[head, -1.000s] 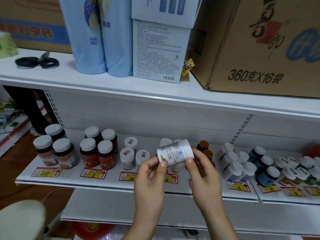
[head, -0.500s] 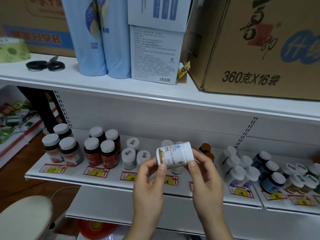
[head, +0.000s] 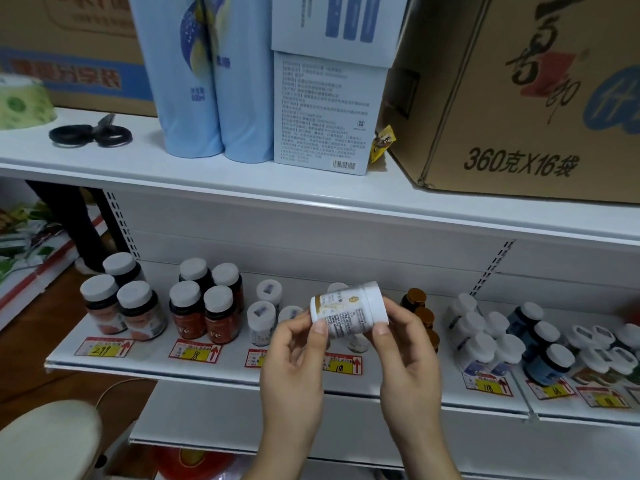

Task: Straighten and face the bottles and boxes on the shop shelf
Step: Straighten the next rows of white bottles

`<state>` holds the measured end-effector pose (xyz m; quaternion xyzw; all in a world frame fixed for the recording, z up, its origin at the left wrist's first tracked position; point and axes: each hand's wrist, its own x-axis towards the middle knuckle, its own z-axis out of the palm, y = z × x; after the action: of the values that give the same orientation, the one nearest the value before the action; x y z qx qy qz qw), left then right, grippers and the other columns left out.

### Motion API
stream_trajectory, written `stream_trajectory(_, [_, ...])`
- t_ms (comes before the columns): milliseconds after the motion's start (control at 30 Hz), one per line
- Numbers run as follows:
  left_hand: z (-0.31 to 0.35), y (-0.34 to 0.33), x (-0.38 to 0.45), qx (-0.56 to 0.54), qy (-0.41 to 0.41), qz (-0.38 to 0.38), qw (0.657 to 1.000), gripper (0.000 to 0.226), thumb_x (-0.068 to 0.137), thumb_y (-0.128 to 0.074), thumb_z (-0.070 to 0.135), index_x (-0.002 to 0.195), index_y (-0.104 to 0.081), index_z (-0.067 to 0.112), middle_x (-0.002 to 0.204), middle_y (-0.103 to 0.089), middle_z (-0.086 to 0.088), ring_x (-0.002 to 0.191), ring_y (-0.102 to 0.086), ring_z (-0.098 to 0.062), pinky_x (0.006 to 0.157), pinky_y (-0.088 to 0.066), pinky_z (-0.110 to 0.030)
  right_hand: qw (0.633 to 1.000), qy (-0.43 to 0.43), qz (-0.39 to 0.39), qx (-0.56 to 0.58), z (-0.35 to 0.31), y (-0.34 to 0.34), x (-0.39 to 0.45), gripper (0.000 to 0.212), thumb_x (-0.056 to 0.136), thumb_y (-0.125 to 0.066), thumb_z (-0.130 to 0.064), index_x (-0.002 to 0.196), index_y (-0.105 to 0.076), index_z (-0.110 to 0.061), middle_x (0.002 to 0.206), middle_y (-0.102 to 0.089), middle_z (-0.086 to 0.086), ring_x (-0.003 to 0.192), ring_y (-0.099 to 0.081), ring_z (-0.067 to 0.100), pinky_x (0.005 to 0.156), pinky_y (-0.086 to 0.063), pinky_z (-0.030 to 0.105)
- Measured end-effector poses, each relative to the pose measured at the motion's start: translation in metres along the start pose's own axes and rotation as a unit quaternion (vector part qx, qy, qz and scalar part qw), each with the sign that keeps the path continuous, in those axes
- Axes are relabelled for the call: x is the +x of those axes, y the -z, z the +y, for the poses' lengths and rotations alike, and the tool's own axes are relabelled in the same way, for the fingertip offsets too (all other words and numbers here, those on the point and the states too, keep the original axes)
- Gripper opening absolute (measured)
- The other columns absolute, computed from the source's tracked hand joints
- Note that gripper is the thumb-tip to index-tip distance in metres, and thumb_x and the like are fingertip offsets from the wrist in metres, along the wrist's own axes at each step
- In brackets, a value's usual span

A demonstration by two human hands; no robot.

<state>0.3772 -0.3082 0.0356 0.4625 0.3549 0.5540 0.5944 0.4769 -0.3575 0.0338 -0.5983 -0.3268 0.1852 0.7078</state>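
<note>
A small white bottle (head: 348, 311) lies on its side in the air in front of the lower shelf (head: 221, 370), its cap to the right. My left hand (head: 294, 372) pinches its base end and my right hand (head: 405, 362) pinches its cap end. Behind it stand rows of bottles: dark ones with grey caps (head: 204, 304), small white ones (head: 263, 313), brown ones (head: 417, 306) and white and blue ones (head: 495, 337). On the upper shelf stand two pale blue bottles (head: 211, 74) and stacked white boxes (head: 329, 109).
A large cardboard carton (head: 530, 95) fills the upper shelf's right side, with black scissors (head: 91, 133) and a green roll (head: 24, 102) at its left. Price tags (head: 195, 351) line the lower shelf's front edge. A pale stool (head: 48, 441) stands at bottom left.
The bottle has been turned between my fingers, so different label text faces me. The view has shifted, sliding the shelf rightward in the frame.
</note>
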Motion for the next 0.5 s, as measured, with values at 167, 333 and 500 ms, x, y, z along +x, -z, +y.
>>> stream_trajectory(167, [0.002, 0.013, 0.011, -0.020, 0.003, -0.045, 0.999, 0.025, 0.088, -0.061, 0.020, 0.111, -0.066, 0.009, 0.125, -0.068, 0.011, 0.118, -0.062, 0.000, 0.089, -0.048, -0.010, 0.999, 0.007, 0.034, -0.007, -0.003, -0.015, -0.001, 0.029, 0.087, -0.061, -0.029, 0.114, -0.068, -0.019, 0.112, -0.073, -0.005, 0.107, -0.068, 0.013, 0.097, -0.054, 0.050])
stream_trajectory(333, [0.005, 0.020, 0.015, -0.003, 0.012, -0.037, 0.999, 0.023, 0.086, -0.062, 0.029, 0.102, -0.069, 0.014, 0.103, -0.075, 0.010, 0.097, -0.071, -0.008, 0.081, -0.053, -0.013, 0.999, 0.016, 0.046, -0.011, 0.000, -0.023, -0.008, 0.027, 0.094, -0.060, -0.024, 0.119, -0.067, -0.020, 0.123, -0.069, -0.007, 0.119, -0.063, 0.016, 0.102, -0.050, 0.052])
stream_trajectory(500, [0.007, 0.024, 0.016, -0.005, 0.007, -0.057, 0.998, 0.022, 0.087, -0.062, 0.026, 0.102, -0.070, 0.011, 0.112, -0.073, 0.018, 0.102, -0.067, 0.003, 0.082, -0.049, -0.009, 0.997, 0.022, 0.067, -0.009, -0.002, -0.025, -0.011, 0.024, 0.090, -0.063, -0.027, 0.112, -0.069, -0.023, 0.109, -0.073, -0.009, 0.104, -0.069, 0.013, 0.092, -0.058, 0.043])
